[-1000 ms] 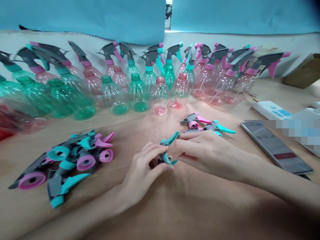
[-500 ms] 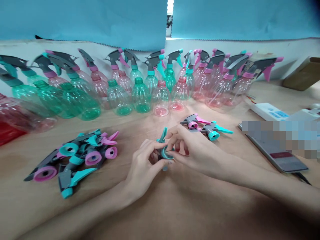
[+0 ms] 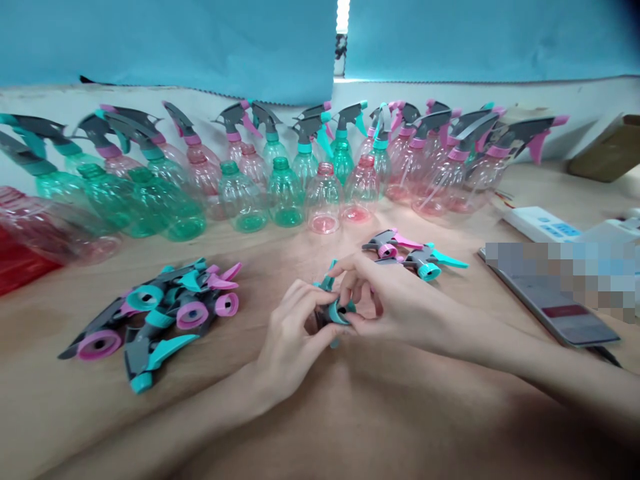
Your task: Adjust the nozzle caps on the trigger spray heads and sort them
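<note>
Between both hands is a grey and teal trigger spray head (image 3: 336,311), its teal collar turned to the right so that a dark hole shows inside. My left hand (image 3: 291,330) is closed around its grey body. The thumb and fingers of my right hand (image 3: 387,293) pinch the rim of the collar. A pile of loose spray heads (image 3: 160,317) in grey, teal and pink lies left of my hands. Beyond my right hand lie several more spray heads (image 3: 423,267), partly hidden by it.
Open-necked bottles, among them a green bottle (image 3: 286,197) and a pink one (image 3: 325,203), stand across the table. Behind them are bottles fitted with spray heads. A phone (image 3: 545,300) and a white power strip (image 3: 543,225) lie at right; a red bag (image 3: 25,263) sits far left.
The spray head has turned in my hands, and its collar opening now shows more plainly. Both hands have shifted slightly right and down in view, still holding it.
</note>
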`<state>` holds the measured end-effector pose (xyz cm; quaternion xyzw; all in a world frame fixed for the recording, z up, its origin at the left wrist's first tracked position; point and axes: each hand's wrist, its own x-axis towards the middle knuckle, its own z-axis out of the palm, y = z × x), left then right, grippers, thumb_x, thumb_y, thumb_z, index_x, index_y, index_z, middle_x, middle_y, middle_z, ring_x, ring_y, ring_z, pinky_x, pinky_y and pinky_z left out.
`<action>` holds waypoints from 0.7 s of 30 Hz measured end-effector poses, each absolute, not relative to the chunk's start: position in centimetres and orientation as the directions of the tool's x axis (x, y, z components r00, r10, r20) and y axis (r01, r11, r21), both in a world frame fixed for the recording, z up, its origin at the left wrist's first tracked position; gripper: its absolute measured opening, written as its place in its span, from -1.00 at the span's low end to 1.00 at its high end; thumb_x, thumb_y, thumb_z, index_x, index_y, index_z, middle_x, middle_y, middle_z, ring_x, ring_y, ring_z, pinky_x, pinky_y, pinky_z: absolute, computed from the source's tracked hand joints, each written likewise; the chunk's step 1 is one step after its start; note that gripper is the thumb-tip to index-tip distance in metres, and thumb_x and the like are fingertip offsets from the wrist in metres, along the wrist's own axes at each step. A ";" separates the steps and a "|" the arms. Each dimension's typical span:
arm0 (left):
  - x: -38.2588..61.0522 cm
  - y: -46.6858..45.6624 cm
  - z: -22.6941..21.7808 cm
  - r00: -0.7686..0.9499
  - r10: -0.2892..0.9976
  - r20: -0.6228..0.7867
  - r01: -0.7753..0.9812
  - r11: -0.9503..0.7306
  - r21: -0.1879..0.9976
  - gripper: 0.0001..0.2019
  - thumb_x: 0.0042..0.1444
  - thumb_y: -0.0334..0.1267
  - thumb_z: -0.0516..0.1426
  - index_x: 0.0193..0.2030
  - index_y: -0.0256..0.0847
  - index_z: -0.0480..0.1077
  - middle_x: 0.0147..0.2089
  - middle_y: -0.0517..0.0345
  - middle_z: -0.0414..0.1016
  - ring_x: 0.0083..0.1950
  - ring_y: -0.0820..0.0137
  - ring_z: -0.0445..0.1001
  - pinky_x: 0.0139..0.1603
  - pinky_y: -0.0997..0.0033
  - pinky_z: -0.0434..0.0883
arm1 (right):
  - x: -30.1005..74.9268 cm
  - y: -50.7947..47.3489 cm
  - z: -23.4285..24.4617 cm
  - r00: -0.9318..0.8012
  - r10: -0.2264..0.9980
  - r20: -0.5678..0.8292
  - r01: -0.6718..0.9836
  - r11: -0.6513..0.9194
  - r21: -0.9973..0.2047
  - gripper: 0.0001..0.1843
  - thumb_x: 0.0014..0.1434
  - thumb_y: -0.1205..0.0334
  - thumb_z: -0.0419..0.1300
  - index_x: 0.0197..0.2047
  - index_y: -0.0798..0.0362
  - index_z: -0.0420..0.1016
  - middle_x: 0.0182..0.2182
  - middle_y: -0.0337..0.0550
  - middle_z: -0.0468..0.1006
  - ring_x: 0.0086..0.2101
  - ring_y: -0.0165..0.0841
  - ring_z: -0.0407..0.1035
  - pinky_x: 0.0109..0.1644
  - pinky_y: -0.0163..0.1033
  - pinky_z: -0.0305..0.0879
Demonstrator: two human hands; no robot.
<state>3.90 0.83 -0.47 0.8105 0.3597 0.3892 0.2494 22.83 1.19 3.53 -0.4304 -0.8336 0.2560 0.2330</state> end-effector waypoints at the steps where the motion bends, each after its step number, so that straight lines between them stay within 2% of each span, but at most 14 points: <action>1: 3.9 0.8 -0.5 0.439 0.772 0.460 0.390 -0.625 0.677 -0.77 0.00 -0.49 0.27 -0.21 -0.23 0.40 -0.32 0.20 0.39 -0.26 0.37 0.30 -0.27 0.39 0.28 | 22.8 1.2 3.5 -0.517 0.837 0.179 0.607 0.505 -0.613 -0.70 0.01 0.26 0.27 -0.20 0.02 0.27 -0.29 -0.27 0.51 -0.39 -0.44 0.41 -0.37 -0.31 0.31; 4: 3.9 0.8 -0.6 0.435 0.759 0.484 0.386 -0.643 0.662 -0.75 0.01 -0.48 0.27 -0.17 -0.24 0.39 -0.30 0.17 0.41 -0.24 0.35 0.31 -0.26 0.38 0.30 | 22.9 0.9 3.8 -0.508 0.835 0.211 0.632 0.528 -0.567 -0.67 0.03 0.24 0.26 -0.14 0.01 0.27 -0.26 -0.26 0.54 -0.32 -0.40 0.44 -0.30 -0.30 0.31; 8: 3.9 0.4 -0.4 0.423 0.773 0.473 0.397 -0.627 0.670 -0.76 0.02 -0.38 0.28 -0.15 -0.25 0.41 -0.30 0.14 0.42 -0.25 0.33 0.32 -0.27 0.36 0.33 | 23.0 0.2 4.6 -0.492 0.835 0.245 0.654 0.540 -0.530 -0.66 0.13 0.28 0.18 -0.01 -0.01 0.25 -0.22 -0.27 0.57 -0.30 -0.40 0.45 -0.33 -0.32 0.28; 12: 2.9 -0.5 -0.1 0.416 0.764 0.493 0.397 -0.641 0.657 -0.69 0.01 -0.37 0.29 -0.08 -0.22 0.41 -0.30 0.14 0.44 -0.26 0.33 0.33 -0.27 0.36 0.35 | 22.3 -0.6 4.8 -0.524 0.812 0.256 0.643 0.575 -0.507 -0.78 0.16 0.17 0.19 -0.13 -0.01 0.32 -0.26 -0.25 0.57 -0.33 -0.38 0.45 -0.38 -0.32 0.26; 15: 1.5 -1.3 0.2 0.435 0.757 0.488 0.425 -0.651 0.629 -0.70 0.04 -0.35 0.27 -0.06 -0.21 0.40 -0.29 0.13 0.45 -0.24 0.33 0.34 -0.27 0.37 0.37 | 21.3 -1.0 4.8 -0.563 0.785 0.259 0.634 0.611 -0.474 -0.84 0.17 0.18 0.19 -0.19 -0.01 0.33 -0.36 -0.27 0.55 -0.40 -0.38 0.43 -0.46 -0.33 0.20; 18: -0.5 -2.1 1.3 0.476 0.731 0.489 0.493 -0.683 0.539 -0.70 0.11 -0.34 0.22 0.00 -0.19 0.36 -0.20 0.11 0.47 -0.17 0.31 0.35 -0.19 0.33 0.36 | 20.4 -1.5 5.3 -0.614 0.734 0.289 0.579 0.669 -0.466 -0.85 0.20 0.18 0.17 -0.15 -0.06 0.32 -0.34 -0.32 0.54 -0.37 -0.40 0.43 -0.44 -0.35 0.22; 21: -3.0 -2.5 3.2 0.458 0.718 0.524 0.611 -0.683 0.400 -0.67 0.14 -0.29 0.20 0.06 -0.11 0.32 -0.14 0.12 0.47 -0.09 0.27 0.35 -0.07 0.25 0.32 | 19.9 -1.9 6.3 -0.625 0.696 0.353 0.543 0.713 -0.444 -0.81 0.23 0.18 0.14 -0.07 -0.10 0.30 -0.23 -0.32 0.55 -0.28 -0.41 0.44 -0.34 -0.36 0.29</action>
